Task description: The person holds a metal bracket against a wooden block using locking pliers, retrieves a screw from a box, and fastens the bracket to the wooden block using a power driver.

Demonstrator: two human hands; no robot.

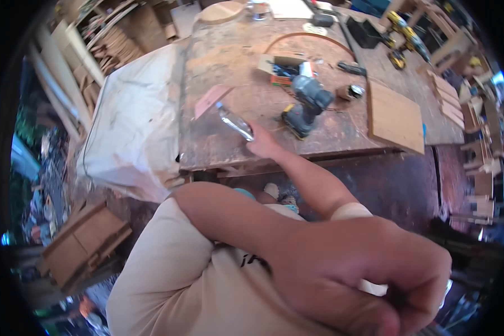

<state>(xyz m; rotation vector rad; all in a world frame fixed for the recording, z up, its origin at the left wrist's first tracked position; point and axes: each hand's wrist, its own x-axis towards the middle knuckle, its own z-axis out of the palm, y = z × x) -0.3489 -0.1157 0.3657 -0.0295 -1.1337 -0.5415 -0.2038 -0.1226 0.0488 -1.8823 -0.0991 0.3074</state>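
My right hand (261, 142) reaches over the near edge of the wooden workbench (207, 151), its fingers wrapped round the lower end of a clear plastic bottle (235, 122). The bottle's blue cap points away and to the left, beside a flat reddish piece of board (213, 99). My left hand (364, 274) is raised very close in front of me, at the lower right, its forearm crossing my body. Its fingers are curled inward; whatever lies inside them, if anything, is hidden. A cordless power tool (308, 103) stands on the bench to the right of the bottle.
Behind the power tool sits an open cardboard box (283, 70). A small tin (351, 91) and a thick wooden board (395, 115) are to its right. Farther back lie a curved wooden strip (308, 35), a black tray (364, 32) and a yellow drill (409, 33). A pale sheet (134, 112) covers the left surface.
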